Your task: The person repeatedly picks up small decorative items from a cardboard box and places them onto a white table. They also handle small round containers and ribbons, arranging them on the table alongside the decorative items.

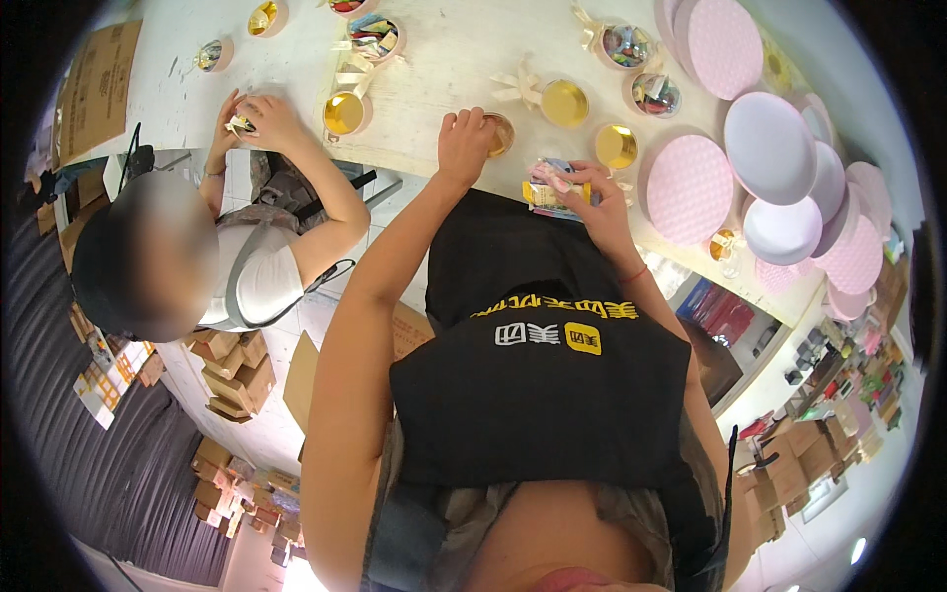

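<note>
- wrapped packets [548,195], several bunched in pink, yellow and pale blue, sit in the right hand [604,209], across the table's near edge in my view and in front of the black apron [543,395].
- thumb and fingers of that hand are pressed together on the bunch, pinching it from its right side; its longer axis runs roughly left to right, as i read it from here.
- a small gold-lined cup [501,136] stands up and to the left of the packets, near but apart; the left hand [464,148] is the nearer one.
- the left hand's fingers curl against the cup's left side, touching; i cannot tell how firmly they close, nor what lies inside.
- beyond, two open gold cups [565,104] show bare gold interiors, one past the held cup, one to the right of it.
- farther off, clear-domed cups [626,46] hold colourful wrapped pieces, pale ribbons [521,82] beside some.
- to the right, pink discs [689,187] and white discs [771,148] lie in overlapping groups on the table [434,74].
- at left, a co-worker's hands [258,120] close around a small item i cannot make out, near another gold cup [345,114].
</note>
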A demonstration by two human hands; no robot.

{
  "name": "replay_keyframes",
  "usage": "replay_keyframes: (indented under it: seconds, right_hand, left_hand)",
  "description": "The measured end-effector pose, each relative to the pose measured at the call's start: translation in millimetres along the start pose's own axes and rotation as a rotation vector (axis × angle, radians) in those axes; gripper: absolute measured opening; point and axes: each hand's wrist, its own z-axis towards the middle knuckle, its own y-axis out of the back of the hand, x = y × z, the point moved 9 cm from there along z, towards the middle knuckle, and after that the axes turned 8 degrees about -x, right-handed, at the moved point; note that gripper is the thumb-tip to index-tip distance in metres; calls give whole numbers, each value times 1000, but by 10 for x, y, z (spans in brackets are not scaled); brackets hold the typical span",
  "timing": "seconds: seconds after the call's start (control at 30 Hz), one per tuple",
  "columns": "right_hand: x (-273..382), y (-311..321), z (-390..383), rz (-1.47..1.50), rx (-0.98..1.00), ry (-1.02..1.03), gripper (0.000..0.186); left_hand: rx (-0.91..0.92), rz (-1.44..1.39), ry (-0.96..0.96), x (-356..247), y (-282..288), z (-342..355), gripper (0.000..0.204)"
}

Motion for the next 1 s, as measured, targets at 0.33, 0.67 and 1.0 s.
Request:
replay_keyframes:
  seconds: [0.33, 0.67, 1.0]
  right_hand:
    - [-82, 145, -33, 21, -79, -9, 24]
    - [-327, -706, 303, -139, 270, 115, 25]
    - [-1015, -688, 598, 129, 90, -315, 22]
  left_hand:
    - [-121, -66, -23, -78, 316, 73, 17]
    - [401, -287, 293, 151, -85, 62, 23]
    - [540, -434, 437, 379, -434, -143, 22]
